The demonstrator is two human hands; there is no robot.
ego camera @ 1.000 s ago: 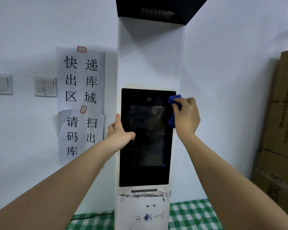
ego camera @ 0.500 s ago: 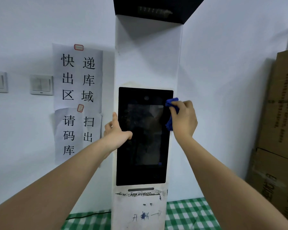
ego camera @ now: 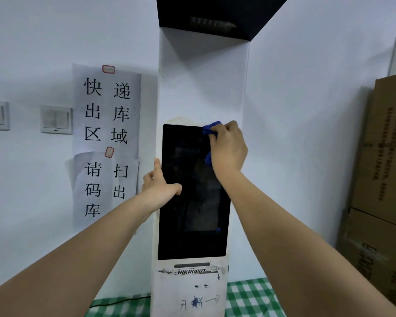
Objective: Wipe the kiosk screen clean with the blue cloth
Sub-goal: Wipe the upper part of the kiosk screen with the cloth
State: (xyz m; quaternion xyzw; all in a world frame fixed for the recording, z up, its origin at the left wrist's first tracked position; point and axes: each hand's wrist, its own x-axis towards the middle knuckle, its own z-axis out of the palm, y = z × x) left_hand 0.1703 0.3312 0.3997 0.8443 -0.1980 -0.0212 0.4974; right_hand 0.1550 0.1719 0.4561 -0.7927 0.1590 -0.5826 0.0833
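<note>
A tall white kiosk (ego camera: 201, 88) stands against the wall, with a dark upright screen (ego camera: 190, 213) set in its front. My right hand (ego camera: 228, 149) is closed on a bunched blue cloth (ego camera: 210, 128) and presses it against the screen's top right corner. Most of the cloth is hidden under the fingers. My left hand (ego camera: 160, 188) braces the kiosk's left edge at mid-screen height, thumb lying on the glass and forefinger pointing up along the frame.
Paper notices (ego camera: 106, 110) with black characters hang on the wall left of the kiosk, beside two wall switches (ego camera: 56, 118). Stacked cardboard boxes (ego camera: 384, 168) stand at the right. A green checked cloth (ego camera: 249, 298) covers the surface below.
My right hand has carried the blue cloth up the screen's right side to the top corner. The left hand has stayed on the kiosk's left edge.
</note>
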